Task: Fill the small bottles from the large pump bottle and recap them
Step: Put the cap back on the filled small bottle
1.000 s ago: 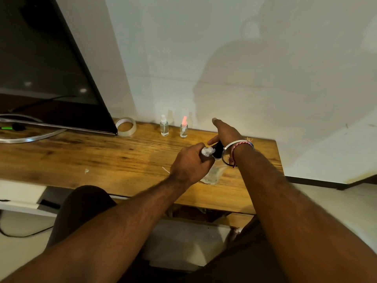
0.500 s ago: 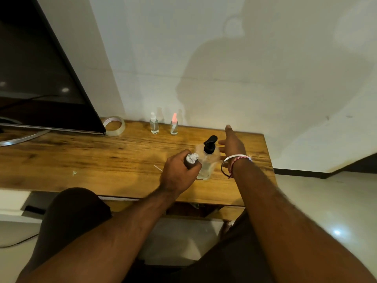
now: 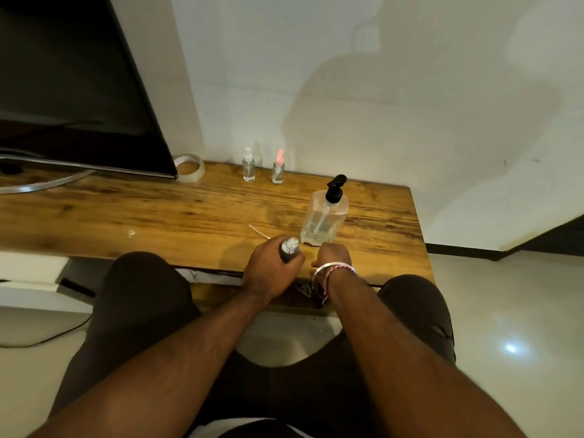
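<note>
Left hand [image 3: 271, 267] at the table's [image 3: 158, 216] near edge, fist wrapped round an uncapped small bottle [image 3: 289, 248], neck up. Right hand [image 3: 333, 254] beside it, fingers curled downward; grip unclear. Pump bottle [image 3: 324, 221] upright just beyond.

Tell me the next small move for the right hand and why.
Probably pick up the cap for the small bottle. The left hand grips it upright with its threaded neck bare, and the right hand sits low at the table's front edge, away from the pump bottle. What lies under its fingers is hidden, so this is a guess.
</note>
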The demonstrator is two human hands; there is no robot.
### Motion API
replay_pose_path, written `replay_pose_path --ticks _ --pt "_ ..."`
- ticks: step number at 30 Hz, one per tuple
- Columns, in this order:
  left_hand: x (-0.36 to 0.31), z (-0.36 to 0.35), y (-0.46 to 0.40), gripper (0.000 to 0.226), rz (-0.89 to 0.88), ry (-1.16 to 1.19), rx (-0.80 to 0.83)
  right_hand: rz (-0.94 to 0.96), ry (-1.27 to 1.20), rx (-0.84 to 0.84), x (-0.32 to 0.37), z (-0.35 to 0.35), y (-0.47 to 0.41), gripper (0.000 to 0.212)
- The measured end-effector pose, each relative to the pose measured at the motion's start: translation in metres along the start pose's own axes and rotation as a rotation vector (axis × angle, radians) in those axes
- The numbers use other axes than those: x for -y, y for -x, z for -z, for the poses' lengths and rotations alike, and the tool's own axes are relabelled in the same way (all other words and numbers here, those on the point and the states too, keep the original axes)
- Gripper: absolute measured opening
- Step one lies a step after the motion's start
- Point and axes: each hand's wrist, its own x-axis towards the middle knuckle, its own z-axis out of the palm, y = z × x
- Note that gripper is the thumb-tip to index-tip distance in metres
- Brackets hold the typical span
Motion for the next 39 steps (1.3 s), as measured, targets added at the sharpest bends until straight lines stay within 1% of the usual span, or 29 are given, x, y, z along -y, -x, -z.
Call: replay_pose_path --ticks 2,4,6,9,11,14,18,20,24,28,30,33,34,37,39 --pt "0.011 0.007 0.002 0.013 0.016 -0.025 -0.018 0.027 -0.134 0.039 0.014 -0.019 0.001 0.033" --pt "0.024 0.013 0.001 0.021 0.016 -0.064 -0.05 0.064 -0.155 -0.001 0.029 -0.034 0.003 0.034" --pt "0.041 0.019 -0.001 0.02 -0.007 -0.103 -0.074 0.071 -0.183 -0.033 0.04 -0.051 -0.002 0.035" --pt "0.062 0.025 -0.009 0.022 -0.026 -0.17 -0.112 0.142 -0.161 -0.103 0.054 -0.067 -0.009 0.027" --pt "0.072 0.024 -0.016 0.027 -0.011 -0.151 -0.136 0.188 -0.151 -0.149 0.06 -0.07 -0.013 0.022" --pt "0.08 0.019 -0.021 0.033 0.037 -0.12 -0.13 0.263 -0.087 -0.217 0.062 -0.076 -0.02 0.024" --pt "0.094 0.016 -0.025 0.034 0.059 -0.145 -0.117 0.434 0.14 -0.299 0.063 -0.081 -0.028 0.03" --pt "0.096 0.016 -0.028 0.032 0.06 -0.15 -0.118 0.475 0.221 -0.318 0.063 -0.08 -0.031 0.032" --pt "0.096 0.014 -0.032 0.029 0.063 -0.153 -0.13 0.393 0.265 -0.342 0.064 -0.086 -0.043 0.043" --pt "0.097 0.009 -0.035 0.029 0.083 -0.159 -0.153 0.413 0.323 -0.396 0.066 -0.085 -0.054 0.048" --pt "0.1 0.007 -0.037 0.029 0.096 -0.153 -0.156 0.349 0.321 -0.377 0.071 -0.084 -0.06 0.054" --pt "0.101 0.006 -0.039 0.035 0.103 -0.15 -0.148 0.22 0.341 -0.308 0.08 -0.084 -0.07 0.059" --pt "0.101 0.006 -0.04 0.034 0.088 -0.151 -0.151 0.195 0.361 -0.298 0.083 -0.085 -0.073 0.059" --pt "0.105 0.006 -0.041 0.018 0.059 -0.151 -0.158 0.128 0.442 -0.27 0.086 -0.092 -0.076 0.057" --pt "0.105 0.006 -0.042 0.014 0.057 -0.151 -0.163 0.119 0.487 -0.264 0.086 -0.094 -0.077 0.053"
